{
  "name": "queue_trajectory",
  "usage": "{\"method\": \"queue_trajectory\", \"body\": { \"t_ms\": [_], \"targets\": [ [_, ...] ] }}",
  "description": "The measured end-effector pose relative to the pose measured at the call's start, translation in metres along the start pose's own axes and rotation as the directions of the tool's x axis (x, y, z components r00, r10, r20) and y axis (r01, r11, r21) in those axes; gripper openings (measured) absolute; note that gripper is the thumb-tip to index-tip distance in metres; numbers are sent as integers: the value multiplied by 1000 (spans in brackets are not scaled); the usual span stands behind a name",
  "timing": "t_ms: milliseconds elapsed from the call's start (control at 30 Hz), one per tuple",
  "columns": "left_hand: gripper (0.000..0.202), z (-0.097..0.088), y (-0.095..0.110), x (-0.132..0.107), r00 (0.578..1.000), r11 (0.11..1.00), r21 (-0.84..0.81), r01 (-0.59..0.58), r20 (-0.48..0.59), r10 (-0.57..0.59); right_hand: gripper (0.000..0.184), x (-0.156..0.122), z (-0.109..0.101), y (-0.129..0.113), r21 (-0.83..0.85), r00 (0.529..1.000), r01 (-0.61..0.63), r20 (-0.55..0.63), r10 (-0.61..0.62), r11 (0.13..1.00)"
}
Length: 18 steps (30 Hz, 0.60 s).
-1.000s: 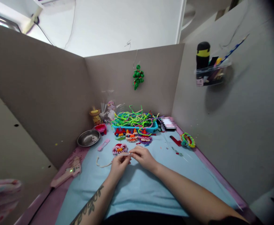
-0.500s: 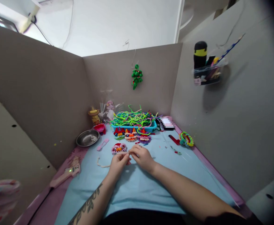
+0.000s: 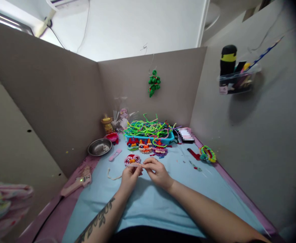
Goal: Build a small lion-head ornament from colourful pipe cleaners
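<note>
My left hand (image 3: 129, 176) and right hand (image 3: 158, 172) pinch a pale strip (image 3: 133, 165) over the desk (image 3: 180, 185).
I judge it unattached; three fuzzy faces (image 3: 145, 147) by the blue tray (image 3: 171, 138) look finished, and a red-and-pink face (image 3: 132, 158) lies beyond.

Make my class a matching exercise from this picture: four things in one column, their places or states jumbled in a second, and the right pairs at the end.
Things
1. Pale strip
2. Green ornament
3. Metal bowl
4. Pink glue gun

Places or states
A. Contains small white pieces
B. Hangs against the back panel
C. Shows a small green light
D. Held by the left hand

Pairs: 1-D, 2-B, 3-A, 4-C
</note>
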<state>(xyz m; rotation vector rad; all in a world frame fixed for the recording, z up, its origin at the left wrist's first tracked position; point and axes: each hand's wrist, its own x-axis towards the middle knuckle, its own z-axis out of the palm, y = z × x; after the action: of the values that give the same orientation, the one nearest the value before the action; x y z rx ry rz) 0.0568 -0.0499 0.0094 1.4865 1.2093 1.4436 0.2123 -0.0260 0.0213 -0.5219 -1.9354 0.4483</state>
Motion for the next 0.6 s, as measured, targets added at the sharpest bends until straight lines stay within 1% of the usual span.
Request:
{"method": "queue_trajectory", "body": {
  "t_ms": [100,200,267,367,433,500,600],
  "targets": [
    [23,0,-3,-2,998,997,69,-42,-39,45,20,2,0,-4,-8,996,-89,10,89,996],
    [21,0,-5,-3,995,990,120,-78,-49,85,18,2,2,-3,-36,977,-208,42,209,978],
    [21,-1,-6,-2,993,985,141,-98,-57,107,17,1,4,0,-42,963,-256,83,258,966],
    [20,-1,-7,-2,989,981,157,-113,-80,127,18,-2,6,4,-40,952,-279,122,282,960],
    [20,-1,-7,-2,988,983,147,-107,-97,122,20,-4,6,6,-33,951,-281,127,283,959],
    [20,0,-5,-1,990,988,127,-89,-95,101,22,-4,6,6,-26,953,-273,129,274,962],
    [23,0,-1,0,997,995,95,-26,-75,33,24,-4,5,6,-26,961,-241,137,242,970]
  ]
}}
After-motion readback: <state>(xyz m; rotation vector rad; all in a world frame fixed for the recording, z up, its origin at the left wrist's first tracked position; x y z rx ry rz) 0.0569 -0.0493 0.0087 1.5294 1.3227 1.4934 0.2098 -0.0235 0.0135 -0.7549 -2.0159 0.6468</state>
